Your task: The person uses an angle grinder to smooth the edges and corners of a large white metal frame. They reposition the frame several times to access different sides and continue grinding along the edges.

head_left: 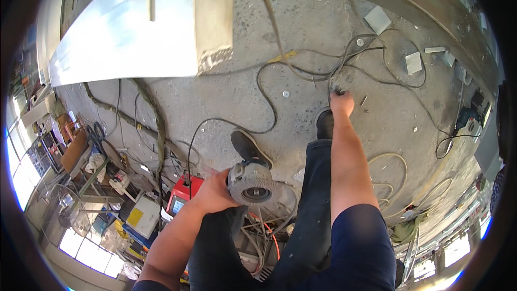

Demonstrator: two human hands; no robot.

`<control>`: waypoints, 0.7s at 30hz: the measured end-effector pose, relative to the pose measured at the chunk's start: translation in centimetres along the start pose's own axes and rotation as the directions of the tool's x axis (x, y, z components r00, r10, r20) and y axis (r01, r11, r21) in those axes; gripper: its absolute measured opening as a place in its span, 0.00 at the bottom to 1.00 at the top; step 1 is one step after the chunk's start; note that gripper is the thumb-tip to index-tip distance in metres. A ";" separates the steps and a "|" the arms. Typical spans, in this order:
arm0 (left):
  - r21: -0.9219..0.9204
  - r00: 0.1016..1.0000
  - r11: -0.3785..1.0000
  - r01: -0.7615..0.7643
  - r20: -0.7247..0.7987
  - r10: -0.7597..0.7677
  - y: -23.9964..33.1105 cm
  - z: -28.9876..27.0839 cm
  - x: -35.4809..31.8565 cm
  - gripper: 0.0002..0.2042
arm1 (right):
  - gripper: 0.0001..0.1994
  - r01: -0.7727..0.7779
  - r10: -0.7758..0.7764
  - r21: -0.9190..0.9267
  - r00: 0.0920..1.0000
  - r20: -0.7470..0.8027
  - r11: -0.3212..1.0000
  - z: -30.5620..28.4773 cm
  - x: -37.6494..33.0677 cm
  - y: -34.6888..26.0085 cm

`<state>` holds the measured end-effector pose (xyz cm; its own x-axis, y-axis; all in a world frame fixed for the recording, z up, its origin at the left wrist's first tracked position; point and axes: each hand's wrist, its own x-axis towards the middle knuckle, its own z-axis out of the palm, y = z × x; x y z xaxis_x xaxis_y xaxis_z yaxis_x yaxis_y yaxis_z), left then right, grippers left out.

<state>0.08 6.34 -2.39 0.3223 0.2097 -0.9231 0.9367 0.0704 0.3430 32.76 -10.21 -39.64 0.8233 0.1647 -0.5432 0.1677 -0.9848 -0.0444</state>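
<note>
My left hand [215, 193] is wrapped round an angle grinder [249, 175], held above my lap with its round, ridged grey disc [255, 191] facing me. My right arm stretches forward past my knee. At its end, my right hand [342, 103] is closed on a dark cable [330, 83] just above the floor; its fingertips are partly hidden. That cable joins loops lying on the concrete ahead. Another stretch of black cable [276, 109] winds over the floor toward my left side.
A large pale metal panel [134, 32] stands front left, and a steel beam [431, 5] crosses the front right. Metal plates [377, 20] lie under the beam. A red machine [186, 191] sits by my left leg. A yellowish hose [401, 161] coils at right.
</note>
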 end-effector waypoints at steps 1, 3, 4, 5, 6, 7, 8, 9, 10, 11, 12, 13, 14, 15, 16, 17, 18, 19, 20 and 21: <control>-0.043 0.999 0.999 -0.024 -0.027 0.023 -0.9 0.1 -0.1 0.38 | 0.23 0.022 -0.023 0.073 1.000 0.001 0.997 -0.9 -0.3 -0.4; -0.125 0.999 0.992 -0.026 -0.049 0.019 -1.6 0.1 -0.1 0.37 | 0.23 0.051 -0.049 0.209 0.999 -0.011 0.977 -3.6 -0.8 -0.1; -0.166 0.999 0.986 -0.001 -0.047 -0.007 -1.2 -0.1 -0.1 0.37 | 0.19 0.075 -0.069 0.271 0.997 -0.032 0.960 -5.0 -1.4 0.1; -0.205 0.999 0.979 0.018 -0.042 -0.028 -1.0 0.1 -0.3 0.37 | 0.19 0.101 -0.109 0.334 0.994 0.005 0.937 -6.6 -2.5 0.7; -0.240 0.997 0.971 -0.008 -0.077 -0.010 -2.1 0.8 -0.9 0.35 | 0.18 0.126 -0.159 0.405 0.986 0.049 0.906 -8.6 -4.8 0.1; -0.255 0.998 0.967 0.009 -0.060 -0.025 -1.5 1.0 -1.4 0.35 | 0.18 0.142 -0.199 0.467 0.977 0.075 0.873 -11.4 -7.0 0.1; -0.263 0.999 0.965 0.016 -0.044 -0.028 -0.3 0.8 -2.0 0.35 | 0.17 0.136 -0.225 0.527 0.969 0.107 0.839 -14.3 -9.3 0.3; -0.271 0.999 0.962 0.026 -0.028 -0.035 0.8 0.6 -3.0 0.34 | 0.16 0.126 -0.252 0.584 0.957 0.140 0.802 -17.3 -12.3 0.5; -0.363 1.000 0.932 0.017 -0.006 -0.021 1.8 0.4 -4.7 0.33 | 0.15 0.082 -0.287 0.642 0.932 0.223 0.762 -21.7 -15.7 -1.0; -0.328 1.000 0.945 0.014 0.004 -0.014 2.8 0.5 -6.2 0.33 | 0.14 0.037 -0.322 0.688 0.901 0.292 0.725 -26.7 -19.2 -2.2; -0.281 1.000 0.960 0.004 0.000 -0.004 4.3 0.0 -7.9 0.33 | 0.14 0.101 -0.408 0.752 0.883 0.235 0.652 -30.3 -22.3 -2.2; -0.230 1.000 0.973 -0.013 -0.011 0.011 6.1 -0.9 -9.5 0.32 | 0.14 0.169 -0.489 0.809 0.857 0.161 0.562 -33.7 -24.6 -2.8; -0.233 0.997 0.970 -0.072 -0.013 0.071 9.3 -1.8 -11.6 0.32 | 0.14 0.281 -0.566 0.793 0.819 0.096 0.541 -37.8 -26.6 -4.0; -0.192 0.999 0.981 -0.025 0.015 0.028 11.4 -2.5 -13.5 0.31 | 0.14 0.389 -0.638 0.767 0.769 0.035 0.511 -42.7 -29.0 -5.4; -0.152 0.999 0.988 0.023 0.040 -0.017 13.1 -2.9 -15.4 0.31 | 0.14 0.492 -0.705 0.732 0.709 -0.021 0.472 -47.3 -31.4 -6.7; -0.109 0.997 0.992 0.058 0.062 -0.052 15.0 -3.5 -17.1 0.30 | 0.16 0.547 -0.747 0.690 0.665 -0.014 0.474 -51.0 -33.3 -7.9; -0.132 0.995 0.990 0.045 0.093 -0.032 17.3 -4.3 -19.3 0.30 | 0.17 0.699 -0.822 0.576 0.564 -0.079 0.424 -53.4 -34.5 -8.7; -0.083 0.998 0.997 0.008 0.057 -0.004 18.3 -4.7 -21.1 0.30 | 0.18 0.833 -0.890 0.442 0.433 -0.144 0.333 -55.8 -35.4 -9.8; -0.034 0.999 0.999 -0.024 0.021 0.025 18.4 -4.5 -22.7 0.30 | 0.20 0.876 -0.920 0.384 0.366 -0.137 0.291 -58.4 -36.8 -10.6; 0.014 0.998 0.998 -0.054 -0.024 0.055 19.0 -4.8 -24.3 0.30 | 0.19 0.919 -0.949 0.320 0.284 -0.137 0.229 -59.7 -37.5 -11.1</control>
<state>9.35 7.22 27.38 0.3695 0.2366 -0.8986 0.9197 0.0450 0.3900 32.39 -2.21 31.24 0.1493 0.9888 0.0026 0.6219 -0.0919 -0.7776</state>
